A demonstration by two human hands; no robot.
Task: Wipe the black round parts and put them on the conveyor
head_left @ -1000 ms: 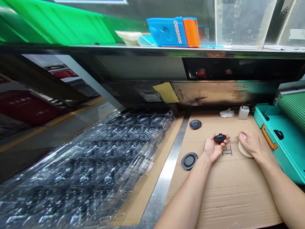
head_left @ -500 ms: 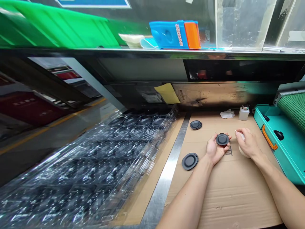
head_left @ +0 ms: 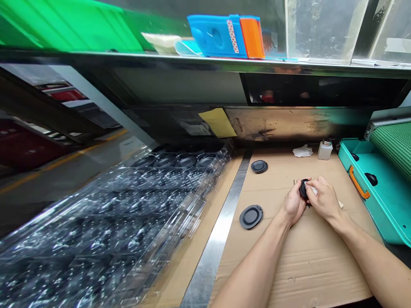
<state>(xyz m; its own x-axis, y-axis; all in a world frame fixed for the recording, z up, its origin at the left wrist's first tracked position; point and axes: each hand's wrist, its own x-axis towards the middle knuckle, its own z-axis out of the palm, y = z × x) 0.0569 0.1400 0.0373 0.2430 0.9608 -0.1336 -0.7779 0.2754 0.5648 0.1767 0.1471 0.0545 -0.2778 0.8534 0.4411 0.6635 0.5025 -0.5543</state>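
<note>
My left hand (head_left: 293,203) is closed around a small round black lid (head_left: 302,189), which it holds tilted on edge above the cardboard. Pinched in my right hand (head_left: 326,202) is a white cloth (head_left: 314,190), pressed against the lid's face. A pale end (head_left: 340,205) shows beside my right wrist; whether it belongs to the cloth I cannot tell. To the left, more black lids lie on the cardboard (head_left: 289,273): a small overlapping stack (head_left: 259,166) farther off and a larger-looking lid (head_left: 251,216) closer in.
Clear plastic trays (head_left: 128,214) with black round parts fill the left side. A teal bin (head_left: 388,205) with an orange handle holds a few black parts at right, beside a green belt (head_left: 394,143). A small bottle (head_left: 325,149) and crumpled white cloth (head_left: 302,151) stand behind.
My right hand has moved left, bringing the cloth onto the lid. The lid has turned from lying flat on my open left palm to being gripped on edge. The view has shifted slightly.
</note>
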